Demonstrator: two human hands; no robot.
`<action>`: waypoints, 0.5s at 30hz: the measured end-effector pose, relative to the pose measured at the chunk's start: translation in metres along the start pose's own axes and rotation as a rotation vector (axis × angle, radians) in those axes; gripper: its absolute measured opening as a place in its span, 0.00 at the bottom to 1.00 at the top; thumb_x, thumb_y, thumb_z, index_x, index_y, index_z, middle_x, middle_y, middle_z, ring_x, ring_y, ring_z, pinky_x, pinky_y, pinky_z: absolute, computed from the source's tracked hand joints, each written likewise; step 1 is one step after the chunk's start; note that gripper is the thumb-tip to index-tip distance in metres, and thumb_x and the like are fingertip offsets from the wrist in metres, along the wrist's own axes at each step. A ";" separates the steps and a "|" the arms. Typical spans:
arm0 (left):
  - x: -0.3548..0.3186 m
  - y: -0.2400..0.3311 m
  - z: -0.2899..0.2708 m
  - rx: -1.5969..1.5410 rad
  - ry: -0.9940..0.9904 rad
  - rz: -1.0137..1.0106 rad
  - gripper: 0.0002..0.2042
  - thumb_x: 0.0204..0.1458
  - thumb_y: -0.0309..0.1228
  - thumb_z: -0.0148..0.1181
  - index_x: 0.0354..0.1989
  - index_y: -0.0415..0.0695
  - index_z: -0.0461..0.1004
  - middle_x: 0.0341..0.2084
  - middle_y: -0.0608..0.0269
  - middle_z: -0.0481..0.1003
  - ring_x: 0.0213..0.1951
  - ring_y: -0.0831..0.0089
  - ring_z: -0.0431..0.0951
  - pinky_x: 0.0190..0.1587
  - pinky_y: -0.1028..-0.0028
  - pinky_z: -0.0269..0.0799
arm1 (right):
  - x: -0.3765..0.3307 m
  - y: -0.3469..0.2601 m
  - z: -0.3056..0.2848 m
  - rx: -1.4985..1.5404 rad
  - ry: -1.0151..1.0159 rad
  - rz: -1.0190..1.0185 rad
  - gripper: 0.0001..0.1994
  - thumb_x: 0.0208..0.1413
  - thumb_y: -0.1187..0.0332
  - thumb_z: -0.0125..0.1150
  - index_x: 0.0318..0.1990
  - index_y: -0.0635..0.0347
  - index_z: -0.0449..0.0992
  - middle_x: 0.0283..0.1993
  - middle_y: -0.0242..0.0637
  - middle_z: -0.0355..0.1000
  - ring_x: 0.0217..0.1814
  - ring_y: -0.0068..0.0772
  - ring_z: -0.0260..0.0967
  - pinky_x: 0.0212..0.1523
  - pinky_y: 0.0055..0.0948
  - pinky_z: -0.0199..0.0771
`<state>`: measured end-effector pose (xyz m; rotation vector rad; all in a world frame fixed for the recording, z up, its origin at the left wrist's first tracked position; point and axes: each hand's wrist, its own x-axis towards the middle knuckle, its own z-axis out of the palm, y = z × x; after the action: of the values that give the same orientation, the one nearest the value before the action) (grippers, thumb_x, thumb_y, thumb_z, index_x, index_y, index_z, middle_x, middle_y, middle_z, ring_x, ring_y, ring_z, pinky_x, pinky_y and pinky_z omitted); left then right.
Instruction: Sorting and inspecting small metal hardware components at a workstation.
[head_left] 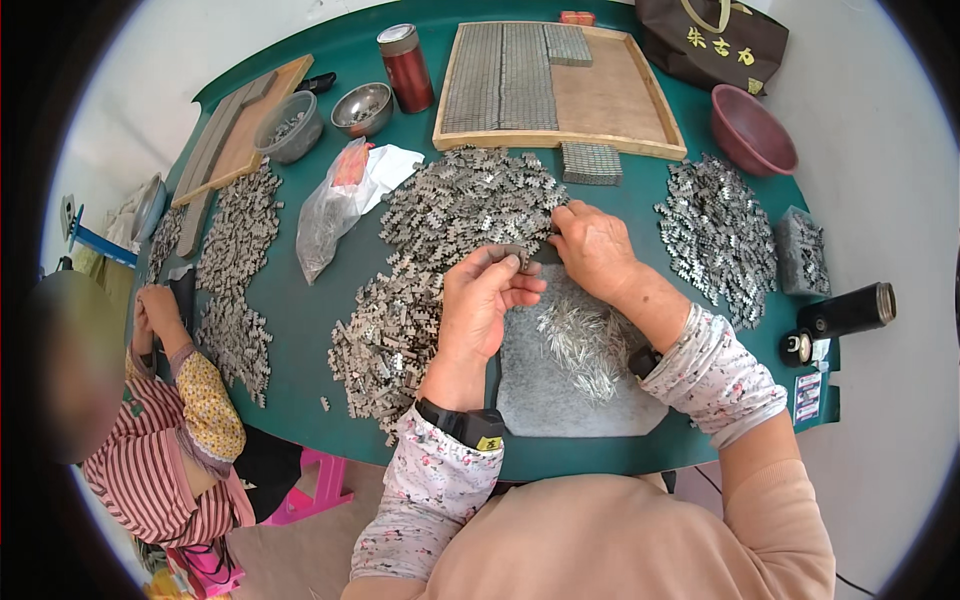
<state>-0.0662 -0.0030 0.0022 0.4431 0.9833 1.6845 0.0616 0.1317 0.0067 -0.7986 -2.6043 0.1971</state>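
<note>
My left hand (480, 295) is closed, its thumb and fingers pinched on a small dark grey metal piece (518, 252). Just beside it, my right hand (595, 250) has its fingertips pressed together at the edge of a large heap of notched metal pieces (470, 205); whatever they hold is hidden. Below both hands lies a grey cloth pad (540, 410), with a loose bunch of thin silvery pins (585, 350) on it. More metal pieces (385, 335) spread to the left of my left wrist.
A wooden tray (610, 100) with packed rows of metal pieces stands at the back, near a red flask (406, 70). To the right are another heap (715, 235), a maroon bowl (755, 130) and a black bottle (850, 312). A co-worker (190, 400) sits at the left.
</note>
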 end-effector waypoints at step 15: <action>-0.008 -0.011 0.016 0.407 0.022 0.136 0.08 0.53 0.21 0.56 0.41 0.32 0.73 0.26 0.60 0.77 0.25 0.76 0.78 0.25 0.80 0.73 | -0.030 -0.014 -0.042 0.642 -0.083 -0.031 0.09 0.48 0.79 0.57 0.39 0.64 0.74 0.31 0.37 0.72 0.30 0.28 0.71 0.31 0.27 0.72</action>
<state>-0.0451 -0.0036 0.0040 0.7742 1.3444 1.6097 0.0948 0.1037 0.0382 -0.5176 -2.3874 1.0094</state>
